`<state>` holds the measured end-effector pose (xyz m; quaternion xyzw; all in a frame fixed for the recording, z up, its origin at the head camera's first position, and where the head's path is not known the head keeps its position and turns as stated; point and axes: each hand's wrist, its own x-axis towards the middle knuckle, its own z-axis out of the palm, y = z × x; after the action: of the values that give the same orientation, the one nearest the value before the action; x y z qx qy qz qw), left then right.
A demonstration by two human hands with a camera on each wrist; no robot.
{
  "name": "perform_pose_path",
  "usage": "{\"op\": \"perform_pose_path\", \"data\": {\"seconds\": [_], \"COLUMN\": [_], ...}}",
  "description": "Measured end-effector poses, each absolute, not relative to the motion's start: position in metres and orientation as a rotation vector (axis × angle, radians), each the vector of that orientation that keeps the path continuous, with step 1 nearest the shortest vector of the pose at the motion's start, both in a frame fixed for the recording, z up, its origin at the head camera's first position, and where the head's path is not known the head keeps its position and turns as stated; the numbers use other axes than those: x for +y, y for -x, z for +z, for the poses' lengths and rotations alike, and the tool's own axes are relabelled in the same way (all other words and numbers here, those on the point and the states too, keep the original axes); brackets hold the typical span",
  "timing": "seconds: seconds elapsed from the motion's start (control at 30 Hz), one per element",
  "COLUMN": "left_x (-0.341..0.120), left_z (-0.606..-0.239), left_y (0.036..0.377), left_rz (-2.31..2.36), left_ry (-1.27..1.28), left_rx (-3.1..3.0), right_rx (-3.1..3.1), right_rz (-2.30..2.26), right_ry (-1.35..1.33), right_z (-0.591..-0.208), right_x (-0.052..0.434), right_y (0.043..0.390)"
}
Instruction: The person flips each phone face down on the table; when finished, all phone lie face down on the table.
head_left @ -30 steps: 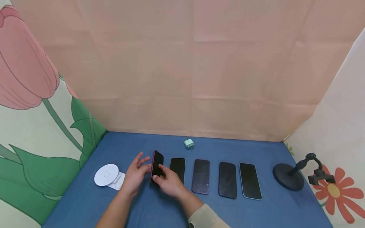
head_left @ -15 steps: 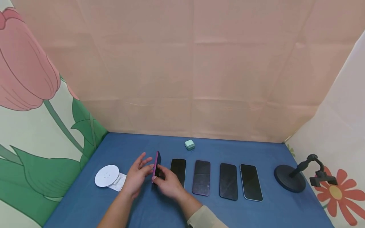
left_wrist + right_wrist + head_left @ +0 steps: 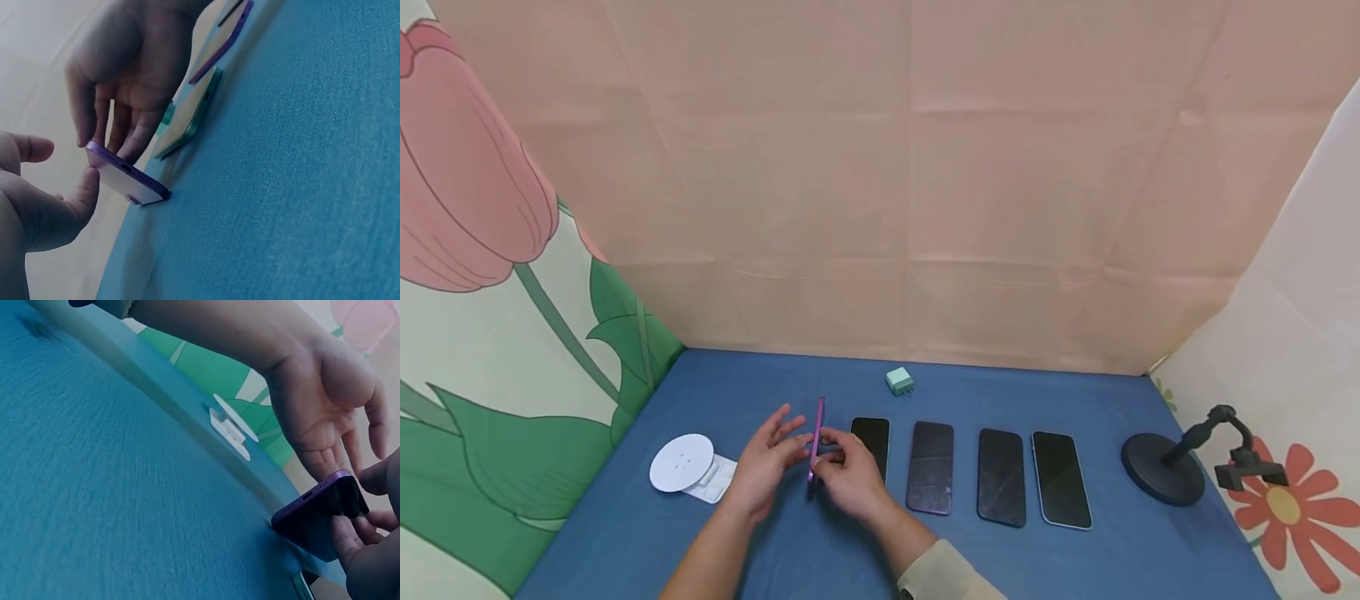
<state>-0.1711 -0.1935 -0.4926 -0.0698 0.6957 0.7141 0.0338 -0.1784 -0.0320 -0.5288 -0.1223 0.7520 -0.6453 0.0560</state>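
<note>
A purple phone (image 3: pixel 815 446) stands on its long edge on the blue table (image 3: pixel 775 550), seen edge-on in the head view. My right hand (image 3: pixel 841 461) grips it from the screen side, fingers curled against the dark glass (image 3: pixel 319 515). My left hand (image 3: pixel 778 448) is on the other side with straight, spread fingers, and its thumb (image 3: pixel 81 194) touches the phone's pale back (image 3: pixel 128 178). Only the phone's lower edge rests on the table.
A row of dark phones (image 3: pixel 930 467) lies flat just right of my hands. A small green charger (image 3: pixel 899 382) sits behind them. A white round disc (image 3: pixel 681 461) on a white base lies to the left. A black phone stand (image 3: pixel 1172 467) is at far right.
The purple phone has been turned from a lean with its screen showing to upright on its edge. Both hands stayed beside it, and the left hand's fingers came closer.
</note>
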Motion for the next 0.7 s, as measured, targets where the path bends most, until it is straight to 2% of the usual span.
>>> {"op": "perform_pose_path", "data": {"seconds": [0.7], "left_x": [-0.199], "left_z": [-0.518], "left_y": [0.177], "left_rz": [2.136], "left_ry": [0.205], "left_rx": [1.988], "right_rx": [2.330], "right_rz": [-1.962], "right_ry": [0.283], "right_z": [-0.528], "right_x": [-0.019], "right_y": [0.178]}}
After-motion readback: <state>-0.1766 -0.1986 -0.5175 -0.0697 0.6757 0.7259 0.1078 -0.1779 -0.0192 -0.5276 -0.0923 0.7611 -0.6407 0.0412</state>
